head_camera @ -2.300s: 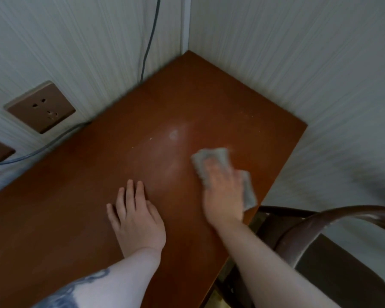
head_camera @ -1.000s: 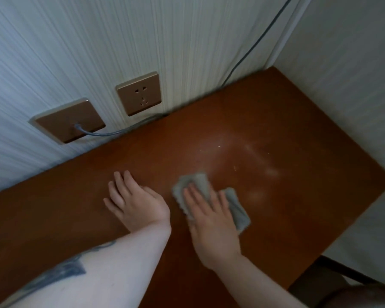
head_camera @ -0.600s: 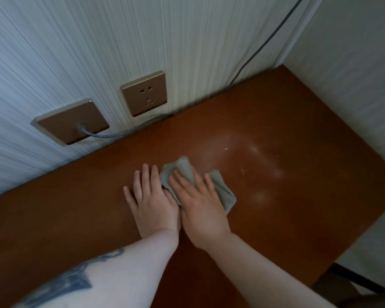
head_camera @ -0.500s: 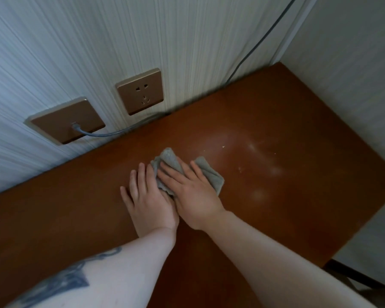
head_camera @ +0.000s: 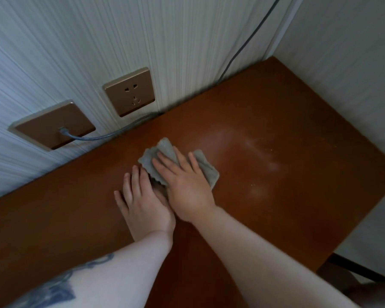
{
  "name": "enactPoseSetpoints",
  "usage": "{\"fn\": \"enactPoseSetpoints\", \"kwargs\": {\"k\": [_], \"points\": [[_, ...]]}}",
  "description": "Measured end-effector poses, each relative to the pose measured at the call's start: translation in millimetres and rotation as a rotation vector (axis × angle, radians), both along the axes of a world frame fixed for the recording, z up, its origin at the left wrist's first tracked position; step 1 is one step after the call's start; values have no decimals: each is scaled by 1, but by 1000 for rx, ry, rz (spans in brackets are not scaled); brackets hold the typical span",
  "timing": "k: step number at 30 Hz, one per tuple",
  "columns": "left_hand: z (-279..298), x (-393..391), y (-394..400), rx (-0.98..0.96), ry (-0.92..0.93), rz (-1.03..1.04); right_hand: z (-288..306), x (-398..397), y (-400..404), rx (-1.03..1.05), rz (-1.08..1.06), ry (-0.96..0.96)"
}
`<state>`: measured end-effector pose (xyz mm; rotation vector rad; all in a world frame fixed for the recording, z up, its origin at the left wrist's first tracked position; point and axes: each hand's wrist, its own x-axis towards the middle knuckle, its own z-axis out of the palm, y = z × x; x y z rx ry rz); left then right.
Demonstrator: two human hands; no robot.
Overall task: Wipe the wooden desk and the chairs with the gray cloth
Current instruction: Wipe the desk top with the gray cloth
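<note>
Two bare forearms reach forward from the bottom edge, side by side. The left hand [head_camera: 142,201] lies palm down with its fingers straight and close together. The right hand [head_camera: 185,187] lies palm down just beside it, its inner edge touching and slightly overlapping the left hand, fingers straight and spread apart. The left forearm carries a blue-gray tattoo near the elbow.

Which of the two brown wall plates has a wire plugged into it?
The left wall plate, farther from the corner: a gray cable enters its middle. The right wall outlet shows only empty holes.
</note>
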<state>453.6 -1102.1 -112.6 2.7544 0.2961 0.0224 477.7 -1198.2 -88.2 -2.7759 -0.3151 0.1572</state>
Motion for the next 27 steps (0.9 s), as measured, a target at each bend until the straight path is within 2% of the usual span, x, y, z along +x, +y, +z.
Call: {"fn": "enactPoseSetpoints", "kwargs": {"k": [2, 6, 8, 10, 13, 15, 17, 20, 23, 24, 25, 27], "points": [[3, -1, -2, 1, -17, 14, -8, 23, -21, -105, -60, 10], [6, -1, -2, 11, 3, 8, -8, 12, -58, -223, -638, 36], [7, -1, -4, 15, 12, 5, -2, -16, -50, -230, -778, 63], [7, -1, -3, 12, 12, 8, 3, -33, -24, -176, -654, 62], [5, 1, -1, -11, 10, -1, 3, -28, 9, 39, -156, 54], [5, -1, -1, -10, 7, -6, 0, -7, -2, 46, -32, 38], [6, -1, -2, -10, -3, 2, -7, 2, -22, -36, -166, 33], [8, 0, -3, 4, 9, 5, -10, -23, -56, -149, -663, 63], [9, -1, -3, 12, 6, -2, -4, -73, -68, -84, -1076, 62], [9, -1, -4, 14, 6, -2, -2, -84, -61, -41, -1116, 11], [9, -1, -3, 15, 9, -5, 2, -90, -49, -8, -1063, -74], [8, 0, -1, -3, 21, -9, 2, -93, -16, 1, -699, -221]]}}
